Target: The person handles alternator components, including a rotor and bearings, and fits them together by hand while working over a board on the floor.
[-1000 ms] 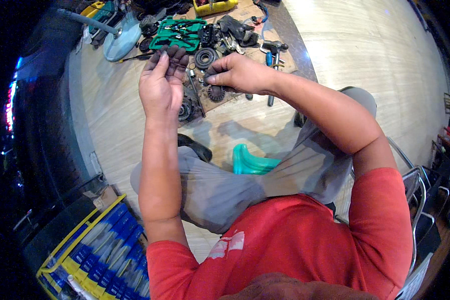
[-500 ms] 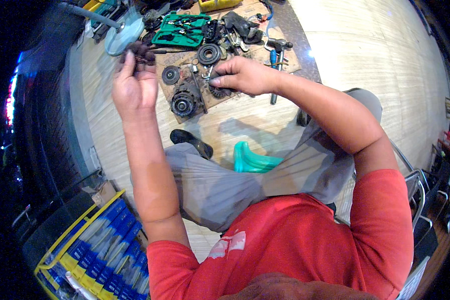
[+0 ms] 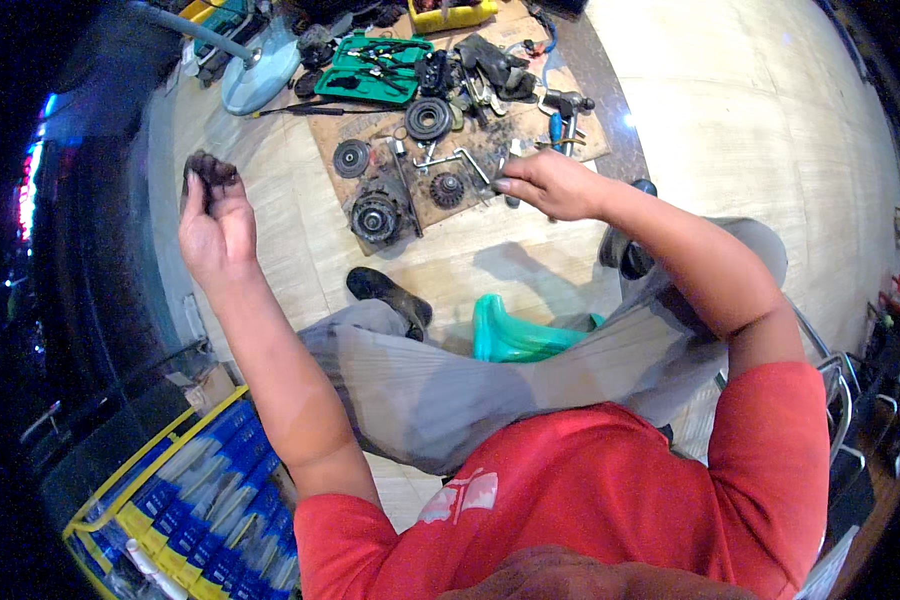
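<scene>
One cardboard sheet [image 3: 510, 205] is spread on the floor beneath the right hand [image 3: 545, 185], whose grip is closed on a small tool, hard to make out. Just left of that grip, three round parts are counted: the large alternator body [image 3: 378, 215], a pulley [image 3: 428, 118] and a toothed gear [image 3: 446, 190]. Far left, the left hand [image 3: 210, 215] is raised, fingers curled around one small dark greasy part [image 3: 210, 168]. The part is best kept pinched firmly; grease could let it slip.

Left hand [image 3: 210, 215] raised with greasy fingertips; right hand [image 3: 545, 185] over cardboard [image 3: 490, 160].
</scene>
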`<state>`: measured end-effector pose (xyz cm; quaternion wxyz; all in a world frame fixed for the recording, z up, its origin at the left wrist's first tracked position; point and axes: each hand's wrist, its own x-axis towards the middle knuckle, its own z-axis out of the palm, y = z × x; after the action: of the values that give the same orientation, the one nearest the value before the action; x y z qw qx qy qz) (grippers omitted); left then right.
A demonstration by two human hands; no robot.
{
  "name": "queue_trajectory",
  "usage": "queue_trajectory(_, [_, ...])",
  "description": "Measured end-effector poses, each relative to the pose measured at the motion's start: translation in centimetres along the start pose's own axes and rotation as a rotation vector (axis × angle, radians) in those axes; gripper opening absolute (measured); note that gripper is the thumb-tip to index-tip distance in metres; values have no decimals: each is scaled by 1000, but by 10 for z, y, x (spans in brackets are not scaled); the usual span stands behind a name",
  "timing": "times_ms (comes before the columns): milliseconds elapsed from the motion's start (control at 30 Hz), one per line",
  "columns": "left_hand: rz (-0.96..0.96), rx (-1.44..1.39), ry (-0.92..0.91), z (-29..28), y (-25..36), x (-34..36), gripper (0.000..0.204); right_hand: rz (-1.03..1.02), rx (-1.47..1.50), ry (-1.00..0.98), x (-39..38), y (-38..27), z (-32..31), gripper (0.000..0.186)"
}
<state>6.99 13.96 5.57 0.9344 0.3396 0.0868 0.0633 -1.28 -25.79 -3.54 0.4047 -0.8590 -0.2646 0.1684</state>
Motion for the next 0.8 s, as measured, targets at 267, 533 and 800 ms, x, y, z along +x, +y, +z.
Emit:
queue_trajectory(267, [84,-69,138,-40,36,-1,19,-6,-151,72,-28,-1,-11,23])
queue_trajectory(533, [147,-53,138,-32,38,-2,18,205,-235,31,-26,23,-13,26])
queue_trajectory(800, [34,129,-99,14,-38,-30,17,200,-491,-168,-21,6,-29,93])
